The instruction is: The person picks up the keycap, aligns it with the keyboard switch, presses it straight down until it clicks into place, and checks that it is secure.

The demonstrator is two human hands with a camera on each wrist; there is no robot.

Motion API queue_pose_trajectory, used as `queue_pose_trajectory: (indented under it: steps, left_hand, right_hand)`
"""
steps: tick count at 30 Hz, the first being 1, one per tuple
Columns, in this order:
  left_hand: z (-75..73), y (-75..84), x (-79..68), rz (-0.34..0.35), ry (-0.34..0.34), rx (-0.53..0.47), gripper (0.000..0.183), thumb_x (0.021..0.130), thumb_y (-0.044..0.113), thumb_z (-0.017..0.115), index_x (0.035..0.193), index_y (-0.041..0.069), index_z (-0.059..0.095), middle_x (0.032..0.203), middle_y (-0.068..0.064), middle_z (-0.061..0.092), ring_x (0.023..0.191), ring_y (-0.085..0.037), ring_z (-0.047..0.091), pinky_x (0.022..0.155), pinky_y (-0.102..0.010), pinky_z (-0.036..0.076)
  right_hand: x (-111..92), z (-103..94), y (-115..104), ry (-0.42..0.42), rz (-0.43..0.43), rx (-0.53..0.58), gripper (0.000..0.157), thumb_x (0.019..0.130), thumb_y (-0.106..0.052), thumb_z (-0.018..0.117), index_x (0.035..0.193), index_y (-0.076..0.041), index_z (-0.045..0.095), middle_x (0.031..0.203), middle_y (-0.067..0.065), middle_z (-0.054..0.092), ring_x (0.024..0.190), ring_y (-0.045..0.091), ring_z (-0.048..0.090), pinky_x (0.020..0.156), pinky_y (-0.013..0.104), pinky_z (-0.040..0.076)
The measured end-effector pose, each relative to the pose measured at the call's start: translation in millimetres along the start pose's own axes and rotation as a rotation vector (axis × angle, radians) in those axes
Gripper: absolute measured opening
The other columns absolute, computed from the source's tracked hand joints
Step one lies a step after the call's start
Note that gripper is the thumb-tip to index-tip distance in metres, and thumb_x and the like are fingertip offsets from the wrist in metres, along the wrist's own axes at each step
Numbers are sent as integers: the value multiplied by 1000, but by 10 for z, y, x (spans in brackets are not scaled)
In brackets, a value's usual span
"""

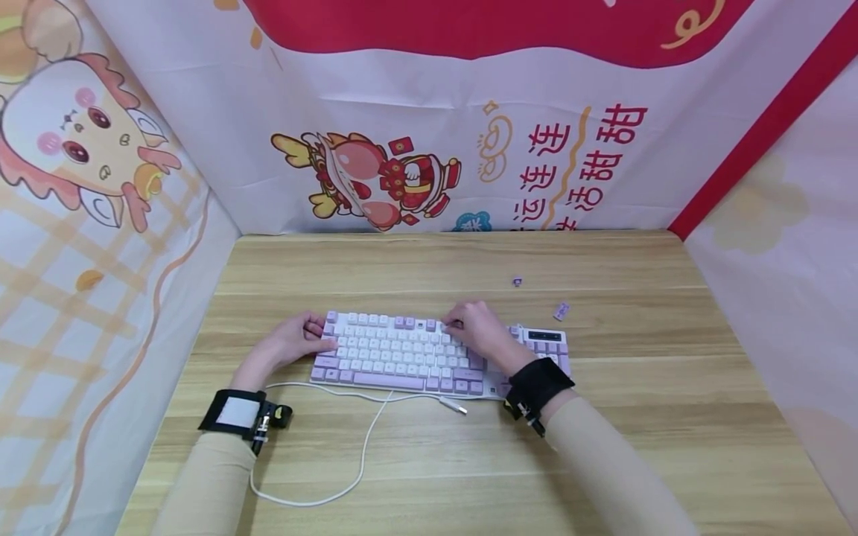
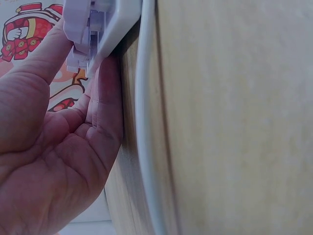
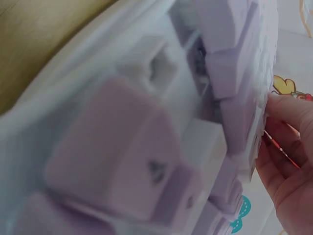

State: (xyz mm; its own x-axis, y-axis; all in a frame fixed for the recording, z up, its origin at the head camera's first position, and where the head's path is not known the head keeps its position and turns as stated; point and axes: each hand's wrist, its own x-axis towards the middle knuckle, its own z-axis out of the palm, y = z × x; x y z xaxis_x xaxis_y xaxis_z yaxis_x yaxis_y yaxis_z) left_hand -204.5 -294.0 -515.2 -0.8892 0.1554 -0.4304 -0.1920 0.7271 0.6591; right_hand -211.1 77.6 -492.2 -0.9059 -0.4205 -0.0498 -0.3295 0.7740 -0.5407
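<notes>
A white keyboard (image 1: pixel 395 348) with white and lilac keycaps lies across the table. My left hand (image 1: pixel 291 341) grips its left end, thumb over the side keys and fingers at the edge; the left wrist view shows the fingers low against the white case (image 2: pixel 120 24). At the top row, my right hand (image 1: pixel 479 327) has thumb and curled fingers together on a keycap, largely hidden by the hand. In the right wrist view, that hand (image 3: pixel 293 152) is at the keyboard's far edge, beyond lilac keycaps (image 3: pixel 117 152) and a bare key mount (image 3: pixel 159 68).
Two small lilac pieces lie behind the keyboard: one piece (image 1: pixel 517 282) farther back, another longer piece (image 1: pixel 561 311) near its right corner. A white cable (image 1: pixel 363 454) loops in front, its USB plug (image 1: pixel 453 406) beside the front edge. Printed cloth (image 1: pixel 415 97) stands along the table's back.
</notes>
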Motion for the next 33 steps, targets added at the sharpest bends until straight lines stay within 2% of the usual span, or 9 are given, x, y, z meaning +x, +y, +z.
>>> queue_pose_trajectory:
  steps: [10,22,29,33]
  left_hand:
    - [14,12,8,3,-2,-7,64,84,40,80,125,-1,53,112,-14,62,97,-22,59,81,-26,48]
    - [-23,1,-17,15,1,-4,63,85,39,79,125,-1,52,114,-16,62,98,-22,60,82,-26,48]
    - [-22,-15,-16,28,-3,13,66,83,42,80,126,-1,53,114,-17,62,98,-23,60,83,-29,49]
    - [9,-12,0,25,-5,11,65,82,42,80,124,1,54,112,-15,62,97,-23,60,83,-29,49]
  right_hand:
    - [-16,5,27,1,15,5,17,90,-15,73,107,-15,77,107,4,76,101,19,72,91,33,59]
    - [72,-65,-113,-23,-9,-101,12,88,-11,75,98,-15,80,98,2,78,94,17,73,87,31,60]
    - [98,-29,-130,-30,-41,-186,10,86,-5,76,87,-15,80,92,2,79,87,18,73,81,31,60]
    - [70,-12,-98,-23,-19,-167,10,85,-6,76,88,-14,80,93,3,79,87,18,73,83,30,60]
